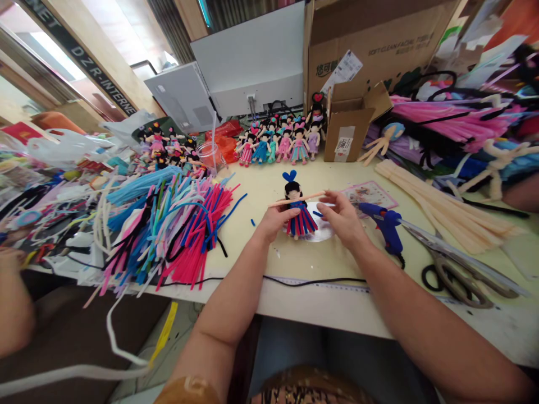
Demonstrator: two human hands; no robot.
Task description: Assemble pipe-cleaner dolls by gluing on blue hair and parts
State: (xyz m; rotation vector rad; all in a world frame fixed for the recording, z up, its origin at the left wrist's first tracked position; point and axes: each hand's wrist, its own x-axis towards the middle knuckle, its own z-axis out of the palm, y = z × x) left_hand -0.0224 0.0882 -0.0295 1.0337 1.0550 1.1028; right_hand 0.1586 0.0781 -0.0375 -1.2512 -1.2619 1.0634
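A small pipe-cleaner doll (301, 217) with black hair, a blue heart on top and a blue and red striped skirt lies face up over a shiny round sheet (323, 231). My left hand (275, 220) is closed on the doll's left side, with the thumb at its waist. My right hand (340, 216) pinches near the tip of the doll's outstretched arm. A short blue piece (317, 214) shows by the right fingers. Right of that hand lies a blue glue gun (385, 224).
Scissors (457, 269) and a beige pipe-cleaner bundle (446, 207) lie right. Coloured pipe cleaners (168, 224) are heaped left. Finished dolls (280, 143) stand behind, beside a cardboard box (347, 126). A black cord (311, 282) crosses the front. Another person's arm (14, 303) shows far left.
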